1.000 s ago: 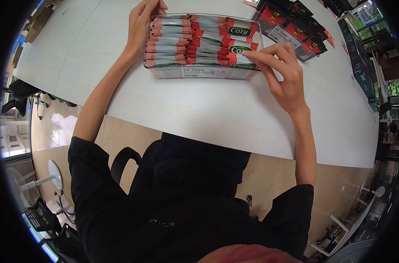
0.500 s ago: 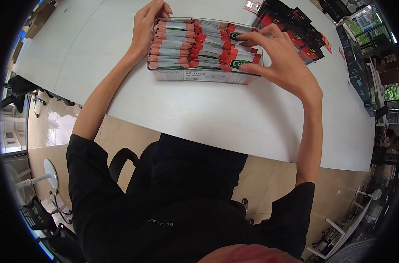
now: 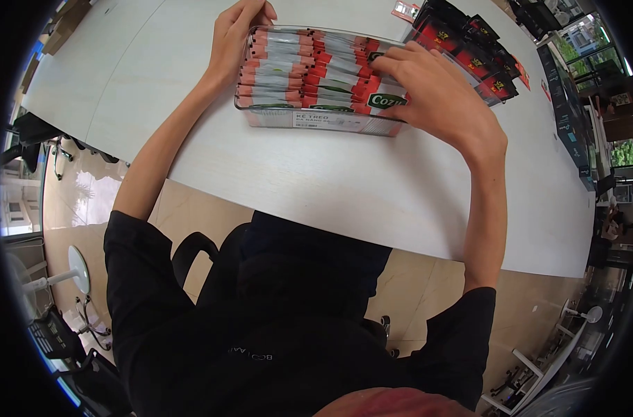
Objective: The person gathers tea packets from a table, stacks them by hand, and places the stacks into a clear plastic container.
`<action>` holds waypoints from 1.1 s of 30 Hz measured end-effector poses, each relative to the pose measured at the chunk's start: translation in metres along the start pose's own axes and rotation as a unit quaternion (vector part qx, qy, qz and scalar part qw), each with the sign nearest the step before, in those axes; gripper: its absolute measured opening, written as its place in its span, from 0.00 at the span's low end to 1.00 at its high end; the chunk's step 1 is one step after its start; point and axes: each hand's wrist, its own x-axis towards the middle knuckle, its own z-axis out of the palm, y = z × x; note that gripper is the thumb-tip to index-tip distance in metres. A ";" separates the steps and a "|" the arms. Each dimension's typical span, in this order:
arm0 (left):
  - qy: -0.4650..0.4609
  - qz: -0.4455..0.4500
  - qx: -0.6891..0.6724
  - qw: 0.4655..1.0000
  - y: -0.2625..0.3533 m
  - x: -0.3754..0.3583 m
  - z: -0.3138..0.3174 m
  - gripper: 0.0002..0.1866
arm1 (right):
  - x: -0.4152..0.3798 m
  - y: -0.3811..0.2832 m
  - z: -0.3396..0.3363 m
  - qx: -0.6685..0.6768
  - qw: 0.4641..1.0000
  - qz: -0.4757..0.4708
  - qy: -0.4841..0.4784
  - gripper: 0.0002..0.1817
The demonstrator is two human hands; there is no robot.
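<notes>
A clear plastic bin (image 3: 316, 121) stands on the table, filled with rows of tea sachets (image 3: 337, 76) in red, pink and silver; one reads "Cozy". My left hand (image 3: 234, 40) rests against the bin's back left corner, its fingers curled round the rim and partly hidden. Over the right end of the bin, my right hand (image 3: 441, 94) reaches in from above. Its thumb is at the front of the right-hand row and its fingers are farther back, with sachets between them. The palm hides part of that row.
Behind the bin to the right lies a pile of black and red packets (image 3: 469, 52). A long dark box (image 3: 565, 115) lies along the right side of the white table (image 3: 316, 181). Below the table edge are a chair armrest (image 3: 195, 247) and the tiled floor.
My right hand has turned and lowered over the right end of the bin, covering more of it, with the fingers bent further in. My left hand stays at its corner.
</notes>
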 end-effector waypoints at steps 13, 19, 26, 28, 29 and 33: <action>0.002 0.032 0.058 0.998 0.002 0.005 -0.009 0.23 | 0.003 0.002 0.014 -0.010 1.000 0.024 -0.010 0.34; -0.002 0.032 0.073 0.997 0.001 0.004 -0.011 0.24 | 0.004 0.000 0.016 -0.039 0.999 0.028 -0.019 0.30; -0.001 0.032 0.066 0.997 0.002 0.004 -0.010 0.24 | 0.003 -0.005 0.018 -0.019 0.999 -0.041 0.019 0.25; 0.005 0.020 0.069 0.997 0.003 0.004 -0.009 0.24 | 0.003 -0.007 0.015 -0.002 1.000 -0.025 0.000 0.24; 0.003 0.021 0.069 0.997 0.003 0.004 -0.009 0.24 | 0.004 -0.007 0.013 0.009 1.000 -0.016 -0.024 0.23; 0.003 0.013 0.073 0.997 0.002 0.004 -0.011 0.24 | 0.009 -0.006 0.016 0.031 0.997 0.010 -0.072 0.20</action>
